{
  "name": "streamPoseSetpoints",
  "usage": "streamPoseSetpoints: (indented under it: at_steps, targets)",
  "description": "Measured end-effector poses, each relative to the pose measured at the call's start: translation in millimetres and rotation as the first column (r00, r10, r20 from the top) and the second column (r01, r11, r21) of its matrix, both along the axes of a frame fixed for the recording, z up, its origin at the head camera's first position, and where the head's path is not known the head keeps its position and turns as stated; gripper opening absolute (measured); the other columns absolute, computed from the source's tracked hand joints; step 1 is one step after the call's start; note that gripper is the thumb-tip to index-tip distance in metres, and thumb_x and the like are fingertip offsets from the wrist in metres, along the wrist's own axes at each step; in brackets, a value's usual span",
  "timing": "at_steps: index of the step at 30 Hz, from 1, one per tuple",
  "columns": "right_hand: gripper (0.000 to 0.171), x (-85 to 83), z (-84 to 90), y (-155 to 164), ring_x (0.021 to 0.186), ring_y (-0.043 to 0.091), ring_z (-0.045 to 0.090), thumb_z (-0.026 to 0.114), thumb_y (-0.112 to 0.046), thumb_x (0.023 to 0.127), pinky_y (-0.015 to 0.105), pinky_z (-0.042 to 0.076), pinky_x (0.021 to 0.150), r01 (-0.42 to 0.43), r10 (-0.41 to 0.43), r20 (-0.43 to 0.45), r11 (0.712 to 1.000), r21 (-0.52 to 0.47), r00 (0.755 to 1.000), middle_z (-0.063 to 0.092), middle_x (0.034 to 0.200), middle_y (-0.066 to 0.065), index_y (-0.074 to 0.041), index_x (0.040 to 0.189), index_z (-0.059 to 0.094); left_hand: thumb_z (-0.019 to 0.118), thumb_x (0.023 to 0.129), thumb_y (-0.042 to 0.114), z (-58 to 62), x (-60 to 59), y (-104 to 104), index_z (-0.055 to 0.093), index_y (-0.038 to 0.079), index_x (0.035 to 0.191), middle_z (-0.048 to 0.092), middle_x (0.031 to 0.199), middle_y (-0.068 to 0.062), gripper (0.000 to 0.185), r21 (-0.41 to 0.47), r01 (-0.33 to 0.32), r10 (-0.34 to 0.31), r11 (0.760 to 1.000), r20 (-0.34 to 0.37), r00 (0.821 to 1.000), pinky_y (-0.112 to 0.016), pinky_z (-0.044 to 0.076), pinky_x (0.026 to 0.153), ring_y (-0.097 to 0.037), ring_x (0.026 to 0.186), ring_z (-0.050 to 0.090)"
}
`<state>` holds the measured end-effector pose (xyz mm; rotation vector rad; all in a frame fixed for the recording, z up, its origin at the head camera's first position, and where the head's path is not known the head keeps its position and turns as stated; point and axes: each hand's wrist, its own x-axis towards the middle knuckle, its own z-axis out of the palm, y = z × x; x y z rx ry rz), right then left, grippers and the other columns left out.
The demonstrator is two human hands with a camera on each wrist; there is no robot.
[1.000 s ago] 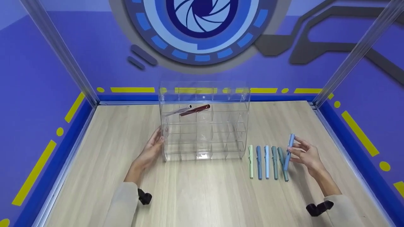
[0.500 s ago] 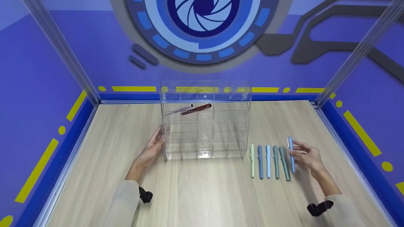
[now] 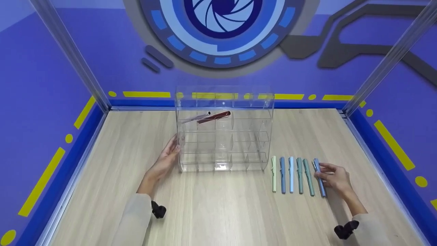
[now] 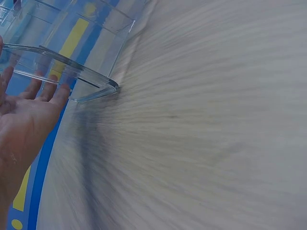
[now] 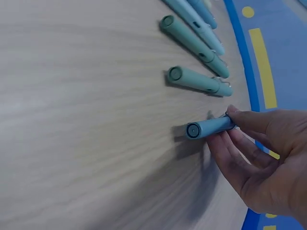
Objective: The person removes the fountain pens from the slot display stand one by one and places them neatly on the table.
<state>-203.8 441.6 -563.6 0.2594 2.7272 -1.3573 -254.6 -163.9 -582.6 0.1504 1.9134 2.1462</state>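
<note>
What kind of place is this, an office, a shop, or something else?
Probably a staged recording booth, not an office or shop. Purple walls with printed graphics close in a bare wooden table, metal posts stand at its corners, and only a clear rack and pens lie on it.

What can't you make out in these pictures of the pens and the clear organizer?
- Clear acrylic organizer, left wrist view: mostly cut off by the frame edge.
- Left hand, head view: fingertips blurred behind the acrylic.
- Blue pen, right wrist view: rear hidden by right hand.
</note>
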Motion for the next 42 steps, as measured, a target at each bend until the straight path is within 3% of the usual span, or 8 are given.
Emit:
streamPoseSetpoints:
  at_steps: [6,12,19,26,33,39,42]
  targets:
    - [0.046,0.9,-4.9,-1,0.076,-0.012,0.062,0.073,-0.006,0.093,0.019,0.061,0.059,-0.017,0.027,-0.075,0.991,0.130,0.997,0.070,0.113,0.031,0.011,0.134,0.059,0.045,0.110,0.028,-1.4,-1.1,1,0.002,0.020,0.166,-0.003,0.174,-0.007,0.072,0.025,-0.004,0.004,1.000,0.015,1.000,-0.042,0.004,0.133,-0.026,0.162,-0.002]
    - [0.044,0.9,-5.6,-4,0.072,0.000,0.067,0.074,-0.007,0.092,0.021,0.060,0.054,-0.006,0.027,-0.108,0.981,0.194,0.994,0.073,0.104,0.028,0.010,0.130,0.062,0.047,0.110,0.030,0.1,-0.4,3,0.005,0.023,0.166,0.000,0.175,-0.006,0.071,0.012,-0.031,0.030,0.999,0.032,0.999,-0.042,0.006,0.133,-0.026,0.162,0.001]
    - [0.043,3.1,-6.5,-4,0.072,0.005,0.072,0.071,-0.009,0.095,0.022,0.061,0.056,0.000,0.017,-0.095,0.985,0.173,0.995,0.073,0.104,0.028,0.011,0.132,0.061,0.049,0.109,0.031,0.5,0.1,4,0.006,0.023,0.166,0.001,0.174,-0.007,0.072,-0.004,-0.042,0.042,0.999,0.038,0.998,-0.043,0.006,0.133,-0.027,0.162,0.001]
    - [0.043,1.5,5.9,-7,0.077,0.013,0.074,0.064,-0.011,0.100,0.024,0.062,0.058,0.015,-0.006,-0.073,0.993,0.121,0.997,0.069,0.115,0.032,0.011,0.136,0.057,0.050,0.108,0.033,0.0,0.4,2,0.005,0.022,0.166,0.000,0.174,-0.008,0.074,0.005,-0.044,0.043,0.999,0.038,0.998,-0.043,0.005,0.133,-0.028,0.162,0.001]
    - [0.038,-6.0,24.3,-21,0.073,0.007,0.073,0.065,-0.013,0.100,0.022,0.062,0.059,0.030,-0.016,-0.131,0.994,0.106,0.991,0.069,0.113,0.031,0.009,0.131,0.061,0.042,0.112,0.023,-0.7,0.4,1,0.003,0.021,0.166,-0.001,0.174,-0.007,0.067,-0.027,-0.034,0.035,0.999,0.024,0.999,-0.045,0.006,0.133,-0.027,0.162,-0.002]
    - [0.037,-6.5,41.3,-44,0.075,0.003,0.072,0.063,-0.016,0.103,0.023,0.063,0.063,-0.025,0.026,-0.172,1.000,0.009,0.985,0.069,0.115,0.030,0.006,0.132,0.062,0.045,0.111,0.029,-1.3,1.4,1,0.003,0.021,0.166,0.000,0.174,-0.008,0.070,-0.039,-0.035,0.036,0.999,0.017,0.999,-0.045,0.006,0.133,-0.028,0.162,-0.001]
    - [0.035,-5.1,51.1,-55,0.076,0.000,0.070,0.063,-0.016,0.103,0.023,0.063,0.064,-0.057,0.048,-0.191,0.997,-0.042,0.980,0.071,0.110,0.022,0.004,0.131,0.064,0.047,0.110,0.032,-1.8,1.3,1,0.004,0.021,0.166,0.001,0.174,-0.008,0.072,-0.035,-0.035,0.035,0.999,0.019,0.999,-0.045,0.006,0.133,-0.028,0.162,0.001]
